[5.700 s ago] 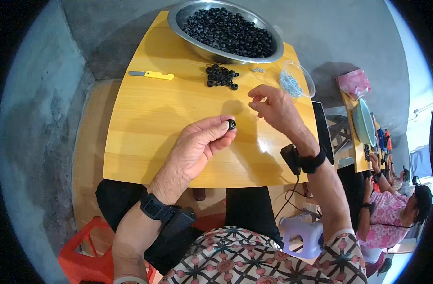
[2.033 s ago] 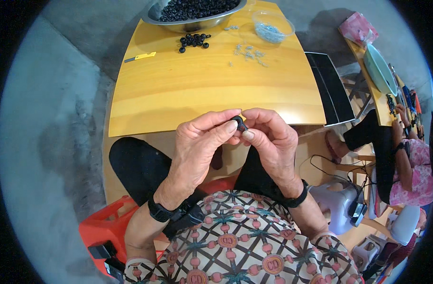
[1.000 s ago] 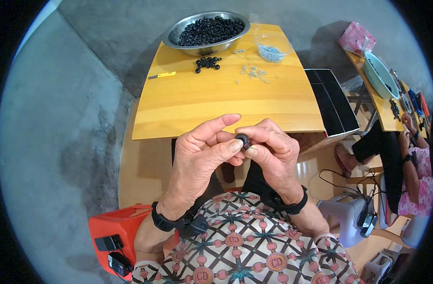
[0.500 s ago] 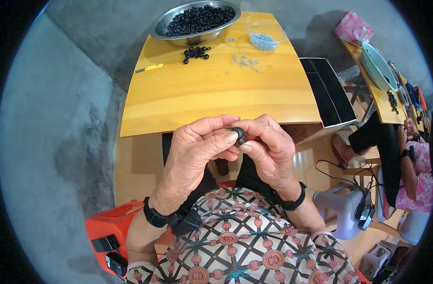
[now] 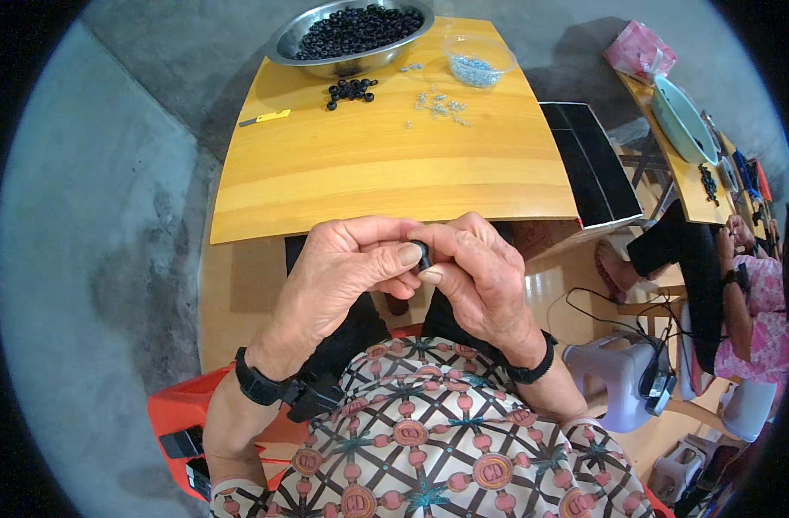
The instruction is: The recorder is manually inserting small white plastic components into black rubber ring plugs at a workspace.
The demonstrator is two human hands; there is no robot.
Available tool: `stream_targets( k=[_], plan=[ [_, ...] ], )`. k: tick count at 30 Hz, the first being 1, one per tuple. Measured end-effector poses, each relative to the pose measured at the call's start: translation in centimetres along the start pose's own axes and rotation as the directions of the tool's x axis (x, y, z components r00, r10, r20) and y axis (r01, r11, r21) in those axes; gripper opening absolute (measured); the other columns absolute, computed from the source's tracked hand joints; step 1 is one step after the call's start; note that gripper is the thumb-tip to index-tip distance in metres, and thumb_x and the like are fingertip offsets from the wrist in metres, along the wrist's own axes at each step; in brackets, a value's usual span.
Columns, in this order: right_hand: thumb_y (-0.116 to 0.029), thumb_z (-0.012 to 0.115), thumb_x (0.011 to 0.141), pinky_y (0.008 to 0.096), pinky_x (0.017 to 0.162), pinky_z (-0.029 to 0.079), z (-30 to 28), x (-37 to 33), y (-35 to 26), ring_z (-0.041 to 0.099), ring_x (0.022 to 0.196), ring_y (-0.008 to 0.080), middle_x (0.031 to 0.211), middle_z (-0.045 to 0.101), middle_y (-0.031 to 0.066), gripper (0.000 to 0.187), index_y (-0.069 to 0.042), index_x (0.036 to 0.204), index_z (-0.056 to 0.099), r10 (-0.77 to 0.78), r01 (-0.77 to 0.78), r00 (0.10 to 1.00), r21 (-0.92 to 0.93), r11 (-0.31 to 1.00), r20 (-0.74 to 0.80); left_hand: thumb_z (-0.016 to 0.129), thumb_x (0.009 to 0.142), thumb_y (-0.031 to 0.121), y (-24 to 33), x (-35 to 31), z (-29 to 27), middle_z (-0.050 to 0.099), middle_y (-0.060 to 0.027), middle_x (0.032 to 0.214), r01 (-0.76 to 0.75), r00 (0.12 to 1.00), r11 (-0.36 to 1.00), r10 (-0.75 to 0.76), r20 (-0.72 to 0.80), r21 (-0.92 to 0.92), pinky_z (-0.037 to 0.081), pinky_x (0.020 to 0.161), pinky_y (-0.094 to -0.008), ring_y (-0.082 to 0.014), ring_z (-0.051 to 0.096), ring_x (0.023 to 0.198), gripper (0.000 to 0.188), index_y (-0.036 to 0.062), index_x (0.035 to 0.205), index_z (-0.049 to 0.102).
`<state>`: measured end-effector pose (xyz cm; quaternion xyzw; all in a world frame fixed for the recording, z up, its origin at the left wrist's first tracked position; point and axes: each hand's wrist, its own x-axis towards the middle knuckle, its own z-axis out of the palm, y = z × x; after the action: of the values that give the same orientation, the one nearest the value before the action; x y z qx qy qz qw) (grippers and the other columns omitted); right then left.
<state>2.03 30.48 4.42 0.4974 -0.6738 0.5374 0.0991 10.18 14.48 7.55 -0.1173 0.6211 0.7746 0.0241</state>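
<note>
Both hands meet just in front of the table's near edge, over my lap. Between their fingertips is a small rounded black part [image 5: 423, 255], mostly covered by the fingers. My left hand [image 5: 343, 272] is closed, with thumb and fingers pinching its left side. My right hand [image 5: 479, 272] is closed too, thumb and forefinger pressing the same part from the right. On the table lies a small pile of similar black parts [image 5: 351, 91]. To the right of that pile, small silvery metal pieces [image 5: 442, 105] are scattered loose.
A steel bowl [image 5: 347, 62] full of black parts stands at the back, beside a clear plastic tub [image 5: 479, 62] of metal pieces. A yellow utility knife [image 5: 265, 118] lies on the table [image 5: 386, 190]. At right, another person [image 5: 757, 311] sits by a second table holding a green basin [image 5: 684, 119].
Both hands have shifted slightly left and stay pinched on the black part. The part has turned a little and more of it is covered.
</note>
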Motion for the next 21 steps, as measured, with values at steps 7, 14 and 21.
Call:
stream_targets(
  k=[7, 14, 21],
  plan=[
    [-0.003, 0.069, 0.072, 0.0312, 0.06, 0.047, -0.8, -0.4, -1.4, 0.057, 0.068, 0.0234, 0.074, 0.06, 0.01, 0.032, 0.002, 0.103, 0.062, 0.013, -0.016, 0.999, 0.074, 0.997, 0.042, 0.064, 0.087, 0.018, 0.2, -1.0, -0.4, 0.065, -0.0051, 0.071, 0.084, 0.99, 0.994, -0.092, 0.105, 0.076, 0.05, 0.051, -0.0185, -0.0063, 0.059, 0.058, 0.022, -0.0031, 0.094, 0.067],
    [-0.012, 0.07, 0.076, 0.031, 0.067, 0.048, -1.9, -0.5, -4.5, 0.059, 0.074, 0.0228, 0.084, 0.063, 0.0122, 0.036, 0.003, 0.108, 0.063, 0.189, -0.189, 0.982, 0.2, 0.961, 0.017, 0.064, 0.088, 0.016, 1.6, -4.1, 2.7, 0.063, -0.0053, 0.067, -0.03, 0.999, 0.998, 0.031, -0.013, 0.056, 0.048, 0.049, -0.0197, -0.0069, 0.057, 0.057, 0.02, -0.0043, 0.089, 0.067],
    [-0.01, 0.069, 0.078, 0.0286, 0.07, 0.049, -3.3, -0.8, -6.3, 0.061, 0.081, 0.0222, 0.097, 0.06, 0.0165, 0.032, 0.005, 0.106, 0.065, 0.049, -0.051, 0.999, 0.354, 0.934, 0.015, 0.067, 0.084, 0.009, 2.6, -6.4, 5.0, 0.062, -0.0056, 0.067, -0.119, 0.993, 0.993, 0.119, -0.006, -0.004, 0.046, 0.049, -0.0193, -0.0072, 0.057, 0.057, 0.014, -0.0053, 0.085, 0.066]
  ],
)
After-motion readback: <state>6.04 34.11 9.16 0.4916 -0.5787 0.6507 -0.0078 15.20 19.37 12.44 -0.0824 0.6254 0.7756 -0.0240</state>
